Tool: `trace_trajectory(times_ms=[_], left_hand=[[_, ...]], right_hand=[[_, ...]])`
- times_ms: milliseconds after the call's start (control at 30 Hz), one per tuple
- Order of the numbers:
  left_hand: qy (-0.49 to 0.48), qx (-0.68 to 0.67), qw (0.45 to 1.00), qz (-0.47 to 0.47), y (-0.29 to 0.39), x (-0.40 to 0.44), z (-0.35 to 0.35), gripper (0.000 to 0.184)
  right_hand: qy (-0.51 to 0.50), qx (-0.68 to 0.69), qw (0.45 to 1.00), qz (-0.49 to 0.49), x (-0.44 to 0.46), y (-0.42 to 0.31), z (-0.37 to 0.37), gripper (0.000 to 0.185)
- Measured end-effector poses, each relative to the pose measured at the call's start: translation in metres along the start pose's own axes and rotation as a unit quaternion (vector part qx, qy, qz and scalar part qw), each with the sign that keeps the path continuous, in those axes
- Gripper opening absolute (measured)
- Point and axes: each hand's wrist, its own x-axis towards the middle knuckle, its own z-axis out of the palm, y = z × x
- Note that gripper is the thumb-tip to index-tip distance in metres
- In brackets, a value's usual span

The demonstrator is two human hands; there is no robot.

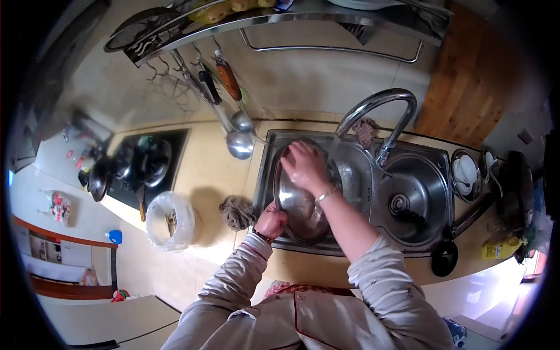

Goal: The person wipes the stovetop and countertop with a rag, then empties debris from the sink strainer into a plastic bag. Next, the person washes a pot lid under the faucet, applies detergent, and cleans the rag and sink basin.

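Observation:
A shiny round metal basin is held tilted over the left sink bowl. My left hand is closed on its near left rim, the fingers partly hidden behind the edge. My right hand lies on the basin's surface with its fingers extended toward the far rim. A curved chrome faucet arches over the sink, and a thin stream of water falls from its spout just right of the basin. Left of my left hand, a crumpled grey-brown cloth rests on the counter.
A bin lined with clear plastic stands left of the cloth, beside a black cooktop with pans. Ladles hang from a rail above the counter. The right sink bowl adjoins, with a metal dish of bowls beyond it.

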Motion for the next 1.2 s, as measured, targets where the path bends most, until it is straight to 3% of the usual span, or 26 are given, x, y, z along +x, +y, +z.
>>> trace_trajectory(times_ms=[67,133,200,233,267,300,333,400,467,500,533,600,633,667,733,800,867,900,933,967,1000,1033,1067,1100,1167,1200], left_hand=[[0.017,-0.003,1.000,-0.003,0.022,-0.008,0.032,0.058],[0.018,-0.015,1.000,0.001,0.027,-0.014,0.032,0.061],[-0.025,-0.025,0.999,-0.020,0.026,-0.016,0.021,0.057],[-0.040,0.127,0.991,-0.030,0.023,-0.015,0.018,0.053],[-0.054,0.274,0.959,-0.039,0.021,-0.014,0.016,0.049],[-0.085,0.306,0.948,-0.003,0.021,-0.018,0.045,0.042],[-0.091,0.460,0.883,-0.003,0.013,-0.019,0.042,0.043],[-0.117,0.722,0.680,0.061,-0.009,-0.021,0.035,0.044],[-0.123,0.763,0.624,0.116,-0.039,-0.017,0.019,0.047],[-0.144,0.756,0.628,0.115,-0.039,-0.016,0.024,0.048],[-0.145,0.754,0.630,0.115,-0.045,-0.012,0.023,0.048],[-0.246,0.766,0.581,0.124,-0.057,-0.005,0.021,0.054],[-0.305,0.787,0.536,0.026,-0.058,-0.002,0.027,0.048],[-0.305,0.785,0.538,0.024,-0.060,0.007,0.022,0.048],[-0.329,0.664,0.667,-0.070,-0.057,0.032,0.015,0.049],[-0.020,0.885,0.456,-0.086,-0.044,0.045,0.033,0.054],[0.149,0.905,0.397,0.014,-0.067,0.069,0.003,0.059],[0.178,0.896,0.407,-0.005,-0.089,0.078,0.005,0.063],[0.209,0.850,0.481,0.048,-0.102,0.075,0.032,0.059],[0.062,0.804,0.576,-0.130,-0.069,0.076,0.090,0.060],[0.056,0.760,0.648,-0.002,-0.127,0.079,0.067,0.059],[0.023,0.779,0.626,-0.002,-0.140,0.077,0.074,0.057],[-0.006,0.732,0.681,-0.024,-0.144,0.074,0.066,0.058],[-0.031,0.780,0.618,-0.094,-0.118,0.066,0.072,0.061],[-0.046,0.869,0.458,-0.181,-0.073,0.059,0.037,0.069],[0.141,0.847,0.501,-0.107,-0.062,0.040,0.032,0.074]], right_hand=[[-0.055,0.251,0.960,0.113,0.016,0.033,-0.001,0.060],[-0.167,0.271,0.894,0.314,0.027,0.105,0.016,0.067],[-0.082,0.469,0.843,0.251,0.004,0.178,0.071,0.076],[-0.082,0.468,0.843,0.252,-0.010,0.164,0.055,0.076],[-0.063,0.489,0.794,0.355,-0.028,0.152,0.035,0.079],[-0.044,0.502,0.735,0.454,-0.046,0.140,0.020,0.082],[-0.096,0.642,0.619,0.443,-0.065,0.156,0.019,0.084],[-0.116,0.728,0.527,0.422,-0.097,0.136,-0.031,0.081],[-0.155,0.735,0.501,0.430,-0.126,0.126,-0.048,0.080],[-0.147,0.679,0.557,0.455,-0.140,0.129,-0.054,0.081],[-0.142,0.623,0.570,0.517,-0.151,0.143,-0.045,0.067],[-0.079,0.607,0.597,0.518,-0.168,0.157,-0.034,0.049],[-0.079,0.606,0.596,0.521,-0.175,0.158,-0.031,0.049],[-0.021,0.571,0.641,0.513,-0.181,0.157,-0.025,0.043],[0.038,0.533,0.680,0.502,-0.189,0.149,-0.019,0.039],[0.075,0.559,0.682,0.466,-0.198,0.143,-0.013,0.038],[0.126,0.521,0.691,0.485,-0.208,0.139,0.009,0.034],[0.156,0.526,0.696,0.463,-0.206,0.132,0.012,0.033],[0.182,0.530,0.701,0.441,-0.202,0.122,0.017,0.031],[0.217,0.519,0.708,0.428,-0.195,0.114,0.024,0.029],[0.189,0.469,0.753,0.421,-0.195,0.120,0.034,0.028],[0.188,0.506,0.704,0.461,-0.186,0.108,0.018,0.028],[0.185,0.540,0.651,0.500,-0.178,0.093,-0.001,0.028],[0.236,0.508,0.681,0.472,-0.194,0.132,0.034,0.029],[0.262,0.510,0.637,0.515,-0.193,0.141,0.030,0.031],[0.260,0.534,0.622,0.511,-0.191,0.132,0.013,0.031]])
